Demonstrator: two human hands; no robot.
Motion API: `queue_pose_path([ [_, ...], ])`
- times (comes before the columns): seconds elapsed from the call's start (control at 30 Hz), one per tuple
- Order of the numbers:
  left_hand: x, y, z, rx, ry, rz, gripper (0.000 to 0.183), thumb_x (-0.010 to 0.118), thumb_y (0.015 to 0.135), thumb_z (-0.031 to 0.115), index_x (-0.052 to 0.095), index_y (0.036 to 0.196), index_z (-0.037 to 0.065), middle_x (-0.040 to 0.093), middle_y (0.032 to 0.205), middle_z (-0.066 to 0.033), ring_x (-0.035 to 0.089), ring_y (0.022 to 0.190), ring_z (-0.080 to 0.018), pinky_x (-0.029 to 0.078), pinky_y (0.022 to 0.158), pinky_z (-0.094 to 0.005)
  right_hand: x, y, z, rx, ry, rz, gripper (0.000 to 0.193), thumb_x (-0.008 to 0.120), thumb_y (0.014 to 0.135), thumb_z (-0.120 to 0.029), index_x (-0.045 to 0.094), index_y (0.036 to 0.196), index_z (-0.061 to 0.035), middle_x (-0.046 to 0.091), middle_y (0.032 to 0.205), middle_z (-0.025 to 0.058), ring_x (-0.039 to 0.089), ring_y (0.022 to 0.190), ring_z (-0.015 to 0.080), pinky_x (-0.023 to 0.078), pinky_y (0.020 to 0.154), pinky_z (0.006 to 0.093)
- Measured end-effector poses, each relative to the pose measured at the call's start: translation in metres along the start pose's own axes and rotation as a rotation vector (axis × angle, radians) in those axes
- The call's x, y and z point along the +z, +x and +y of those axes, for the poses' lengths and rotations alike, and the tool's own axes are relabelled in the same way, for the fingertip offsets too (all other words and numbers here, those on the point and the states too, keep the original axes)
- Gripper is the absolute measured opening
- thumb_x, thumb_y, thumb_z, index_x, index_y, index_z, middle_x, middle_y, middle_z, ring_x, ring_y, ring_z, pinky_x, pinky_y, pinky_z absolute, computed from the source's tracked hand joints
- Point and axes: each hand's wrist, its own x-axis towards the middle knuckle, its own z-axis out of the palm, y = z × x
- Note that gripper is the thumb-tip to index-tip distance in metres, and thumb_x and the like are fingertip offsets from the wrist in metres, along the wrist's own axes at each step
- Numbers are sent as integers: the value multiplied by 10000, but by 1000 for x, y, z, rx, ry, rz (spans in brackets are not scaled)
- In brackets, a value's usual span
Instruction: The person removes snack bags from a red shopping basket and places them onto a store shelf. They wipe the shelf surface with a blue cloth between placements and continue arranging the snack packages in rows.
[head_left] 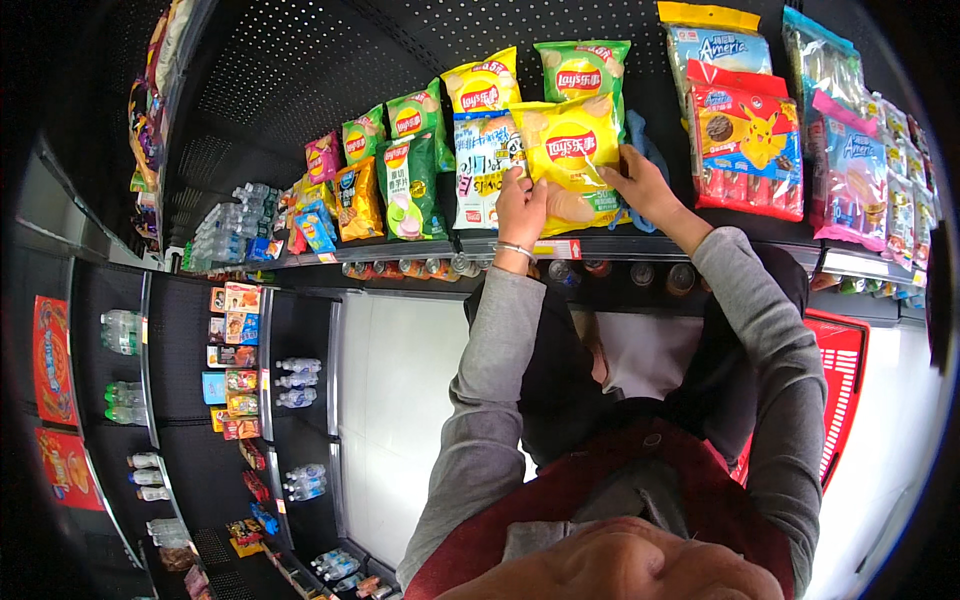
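A yellow bag of potato chips (572, 150) stands upright at the front of the shelf, between my two hands. My left hand (521, 210) pinches its lower left edge, close beside a white and blue snack bag (484, 165). Round its right edge my right hand (645, 185) is closed, thumb on the front and the other fingers mostly hidden behind. A blue cloth (648, 150) hangs or lies just past the right hand; part of it is covered. Behind the held bag are a green chip bag (583, 70) and another yellow one (480, 80).
Left along the shelf stand a dark green chip bag (410, 188), an orange bag (357, 200) and bottles (235, 225). Red and blue wafer packs (745, 140) stand right. Cans (680, 278) line the shelf below. A red basket (838, 390) is at my right side, more shelving at left.
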Motion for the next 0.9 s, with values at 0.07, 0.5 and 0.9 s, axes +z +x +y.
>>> queue_pose_path([
  [0.07,-3,4,3,-142,-230,-71,484,683,941,173,486,1302,-82,717,1028,-161,678,833,-155,539,749,-301,1,0,-7,28,-16,48,434,741,924,-226,541,1201,42,654,967,124,592,854,161,510,787,316],
  [0.5,-4,-19,56,373,-749,19,365,707,964,224,581,1213,-11,647,1160,-56,592,1060,-125,485,932,-294,-10,-52,-68,-432,250,146,557,763,894,-160,496,1331,57,659,1153,182,637,1075,222,506,928,338],
  [0.9,27,-17,62,311,-733,-195,605,330,1069,546,586,1200,13,703,989,-117,673,836,-194,507,764,-325,-48,-179,-88,-194,917,412,433,716,925,-53,530,1309,23,647,1248,68,621,1122,142,511,985,318],
])
